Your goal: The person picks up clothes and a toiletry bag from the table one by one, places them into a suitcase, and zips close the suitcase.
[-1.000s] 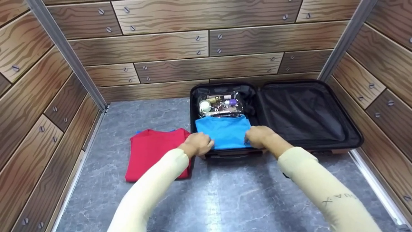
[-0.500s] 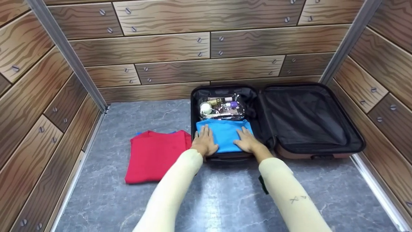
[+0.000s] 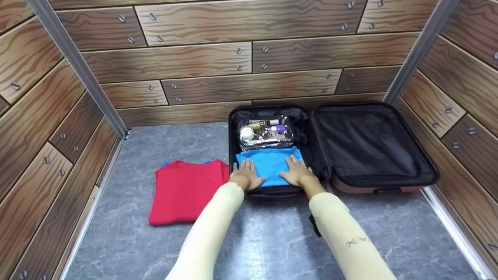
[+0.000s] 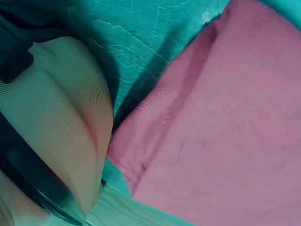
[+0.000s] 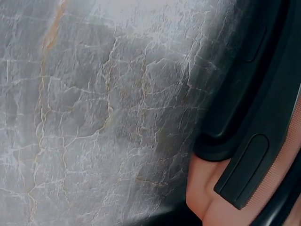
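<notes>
A folded blue garment lies in the near part of the left half of an open suitcase. My left hand rests flat on its left side, fingers spread and pointing away from me. On the right side my right hand presses down the same way, thumb turned inward. Just beyond the garment sits a clear pouch holding cosmetics, among them a round white jar and a purple-capped tube. The right wrist view shows the suitcase's black handle and pinkish shell.
To the left of the suitcase a folded red garment lies on the grey marbled floor, a bit of blue cloth showing behind it. The suitcase's other half is laid open to the right. Wood-patterned walls surround the floor.
Both hands have gone from curled fingers at the blue garment's near corners to lying flat on it. Over the last half second they have barely shifted.
</notes>
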`<action>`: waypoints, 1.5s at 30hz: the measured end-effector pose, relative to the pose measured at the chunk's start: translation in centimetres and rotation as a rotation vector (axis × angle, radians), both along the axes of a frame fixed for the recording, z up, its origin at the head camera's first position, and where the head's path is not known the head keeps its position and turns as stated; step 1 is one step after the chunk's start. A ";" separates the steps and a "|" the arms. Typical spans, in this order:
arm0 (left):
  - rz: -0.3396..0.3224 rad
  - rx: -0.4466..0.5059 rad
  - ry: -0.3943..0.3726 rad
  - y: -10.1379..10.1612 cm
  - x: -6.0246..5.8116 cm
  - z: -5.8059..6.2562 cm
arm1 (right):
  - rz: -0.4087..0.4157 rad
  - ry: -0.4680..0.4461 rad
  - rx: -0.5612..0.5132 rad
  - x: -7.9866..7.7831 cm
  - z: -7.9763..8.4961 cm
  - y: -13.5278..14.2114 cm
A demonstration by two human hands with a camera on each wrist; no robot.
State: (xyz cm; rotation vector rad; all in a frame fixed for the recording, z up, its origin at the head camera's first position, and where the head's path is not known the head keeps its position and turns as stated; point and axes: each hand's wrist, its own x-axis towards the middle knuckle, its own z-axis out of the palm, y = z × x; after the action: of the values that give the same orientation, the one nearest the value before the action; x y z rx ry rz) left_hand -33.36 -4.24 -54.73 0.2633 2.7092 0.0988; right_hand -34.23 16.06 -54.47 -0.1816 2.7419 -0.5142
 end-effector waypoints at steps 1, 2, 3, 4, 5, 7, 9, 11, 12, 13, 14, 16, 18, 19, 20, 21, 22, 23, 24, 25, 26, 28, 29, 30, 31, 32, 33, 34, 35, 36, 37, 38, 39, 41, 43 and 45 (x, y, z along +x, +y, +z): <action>0.006 -0.004 -0.005 -0.1 -0.2 -0.4 | 0.006 0.007 0.003 0.0 0.0 -0.1; 0.014 -0.007 -0.013 -0.1 -0.3 -0.4 | 0.011 0.013 0.004 -0.1 0.1 -0.2; 0.018 -0.013 -0.021 -0.2 -0.5 -0.6 | 0.014 0.016 0.003 -0.1 0.1 -0.4; 0.023 -0.016 -0.029 -0.3 -0.5 -0.6 | 0.016 0.018 0.005 -0.1 0.2 -0.5; 0.028 -0.016 -0.033 -0.4 -0.4 -0.5 | 0.019 0.018 0.006 -0.1 0.2 -0.6; 0.032 -0.018 -0.049 -0.6 0.1 0.2 | 0.023 0.018 0.002 0.0 0.3 -0.8; 0.034 -0.015 -0.058 -0.8 0.6 0.7 | 0.027 0.015 0.002 0.1 0.3 -0.9; 0.037 -0.004 -0.062 -0.9 0.8 0.7 | 0.032 0.015 0.003 0.2 0.2 -1.0; 0.037 -0.003 -0.061 -0.9 0.9 0.7 | 0.034 0.015 0.004 0.2 0.2 -1.1; 0.037 -0.001 -0.060 -1.0 1.0 0.8 | 0.037 0.015 0.007 0.2 0.2 -1.1; 0.037 0.002 -0.056 -1.0 1.1 0.8 | 0.039 0.016 0.009 0.2 0.2 -1.1; 0.035 0.013 -0.031 -1.1 1.2 0.8 | 0.044 0.023 0.013 0.2 0.2 -1.1; 0.025 0.027 0.019 -1.3 1.4 0.9 | 0.050 0.042 0.018 0.1 0.1 -1.1; 0.018 0.039 0.047 -1.3 1.4 0.8 | 0.053 0.054 0.020 0.1 0.1 -1.1; 0.007 0.052 0.083 -1.4 1.4 0.7 | 0.056 0.071 0.024 0.1 0.1 -1.1; -0.008 0.063 0.126 -1.4 1.5 0.7 | 0.058 0.092 0.028 0.2 0.1 -1.1; -0.026 0.072 0.171 -1.5 1.5 0.7 | 0.059 0.118 0.031 0.2 0.1 -1.0; -0.052 0.078 0.212 -1.6 1.6 0.7 | 0.063 0.146 0.035 0.3 0.2 -0.9; -0.080 0.086 0.252 -1.9 1.8 0.7 | 0.065 0.175 0.039 0.4 0.2 -0.8; -0.110 0.092 0.288 -2.2 2.0 0.8 | 0.067 0.205 0.042 0.5 0.3 -0.7; -0.142 0.100 0.326 -2.6 2.1 1.0 | 0.069 0.233 0.043 0.6 0.4 -0.5; -0.205 0.111 0.377 -4.1 2.6 1.2 | 0.078 0.284 0.042 0.8 0.6 -0.5; -0.228 0.119 0.395 -5.0 2.9 1.3 | 0.088 0.302 0.040 1.0 0.7 -0.7; -0.242 0.129 0.413 -6.1 3.1 1.4 | 0.101 0.321 0.039 1.1 0.7 -1.0; -0.247 0.134 0.424 -7.4 3.4 1.6 | 0.117 0.337 0.036 1.2 0.8 -1.5; -0.246 0.132 0.433 -8.7 3.6 1.6 | 0.137 0.351 0.035 1.3 0.9 -2.1; -0.238 0.134 0.440 -10.0 3.9 1.6 | 0.161 0.365 0.036 1.4 0.9 -2.8; -0.223 0.132 0.442 -11.2 4.2 1.6 | 0.184 0.374 0.035 1.5 1.1 -3.5; -0.208 0.130 0.443 -12.5 4.5 1.6 | 0.208 0.382 0.038 1.7 1.1 -4.3; -0.193 0.124 0.442 -13.7 4.9 1.5 | 0.231 0.391 0.040 1.9 1.2 -5.0; -0.180 0.119 0.440 -14.7 5.2 1.5 | 0.255 0.396 0.040 2.1 1.3 -5.7; -0.173 0.117 0.442 -15.8 5.5 1.4 | 0.277 0.399 0.044 2.3 1.4 -6.4; -0.166 0.118 0.447 -16.7 5.9 1.3 | 0.298 0.402 0.044 2.5 1.5 -7.2; -0.154 0.106 0.456 -18.4 6.5 1.0 | 0.336 0.406 0.046 3.0 1.6 -8.5; -0.144 0.108 0.474 -19.8 7.2 0.7 | 0.374 0.418 0.044 3.4 1.6 -9.8; -0.126 0.107 0.476 -21.0 8.0 0.3 | 0.406 0.428 0.045 3.8 1.6 -11.0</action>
State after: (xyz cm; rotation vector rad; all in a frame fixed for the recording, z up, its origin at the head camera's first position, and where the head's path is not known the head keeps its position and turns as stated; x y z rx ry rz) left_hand -25.36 -25.23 -54.42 0.5505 3.1515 0.1619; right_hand -30.38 5.03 -52.85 -0.9082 2.9921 -0.3272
